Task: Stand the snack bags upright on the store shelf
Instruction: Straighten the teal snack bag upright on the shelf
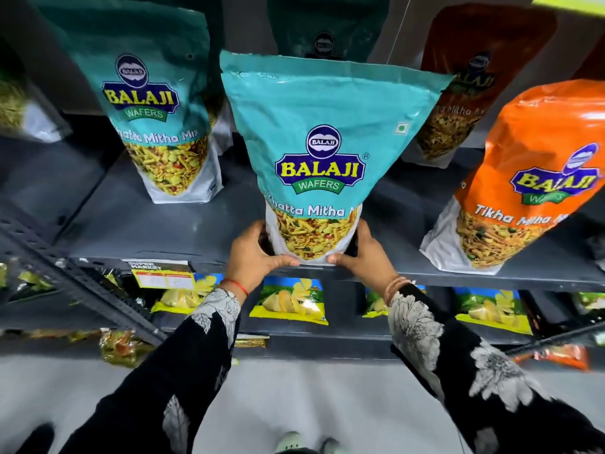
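Observation:
A teal Khatta Mitha Mix snack bag [324, 139] stands upright at the front edge of the grey shelf [183, 231]. My left hand [258, 257] grips its lower left corner and my right hand [363, 257] grips its lower right corner, thumbs along the bottom edge. A second teal bag [154, 103] stands upright further back on the left. An orange Tikha Mitha Mix bag [523, 178] stands at the right, leaning to the right. A darker orange bag [465, 86] stands behind at the back right, and another teal bag [327, 31] shows behind the held one.
The lower shelf holds several yellow chip packets [291, 299] lying flat and a yellow price label [163, 276]. A slotted metal upright [82, 283] crosses at the left. More packets [124, 348] lie on shelves below, above the pale floor [294, 388].

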